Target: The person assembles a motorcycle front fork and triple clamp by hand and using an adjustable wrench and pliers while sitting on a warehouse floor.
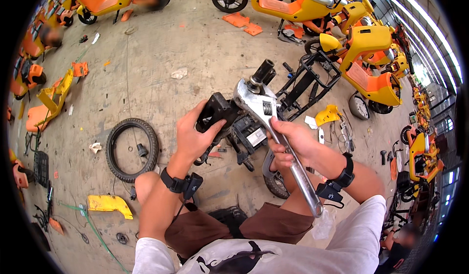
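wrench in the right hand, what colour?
Silver bare metal, shiny, on the wrench in the right hand; clearest in the head view.

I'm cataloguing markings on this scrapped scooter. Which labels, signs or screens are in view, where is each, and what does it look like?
Label: a small pale grey rectangular sticker on the black scooter frame part, just left of the right hand gripping the large adjustable wrench; its print is too small to make out.
Signs, screens, packages: none visible.
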Motion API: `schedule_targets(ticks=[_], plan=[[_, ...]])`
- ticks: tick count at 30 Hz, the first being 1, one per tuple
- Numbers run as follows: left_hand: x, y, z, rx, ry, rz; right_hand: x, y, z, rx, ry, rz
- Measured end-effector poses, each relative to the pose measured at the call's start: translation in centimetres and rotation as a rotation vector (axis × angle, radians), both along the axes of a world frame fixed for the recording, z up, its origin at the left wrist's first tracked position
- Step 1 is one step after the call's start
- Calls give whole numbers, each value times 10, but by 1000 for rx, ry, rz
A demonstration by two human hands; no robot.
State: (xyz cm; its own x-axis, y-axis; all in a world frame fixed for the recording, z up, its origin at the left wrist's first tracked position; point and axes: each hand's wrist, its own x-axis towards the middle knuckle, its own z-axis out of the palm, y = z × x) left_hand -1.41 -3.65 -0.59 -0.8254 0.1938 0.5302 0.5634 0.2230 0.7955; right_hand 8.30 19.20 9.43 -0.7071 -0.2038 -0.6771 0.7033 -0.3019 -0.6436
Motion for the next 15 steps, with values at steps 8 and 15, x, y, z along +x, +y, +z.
schedule_targets(ticks=[8, 15], plan=[[3, 5, 2, 50, 15, 24, 4, -41, 12, -98, 18, -164], [7, 8, 5, 50, -33, 6, -17, -109, 28, -215, 52, -510]])
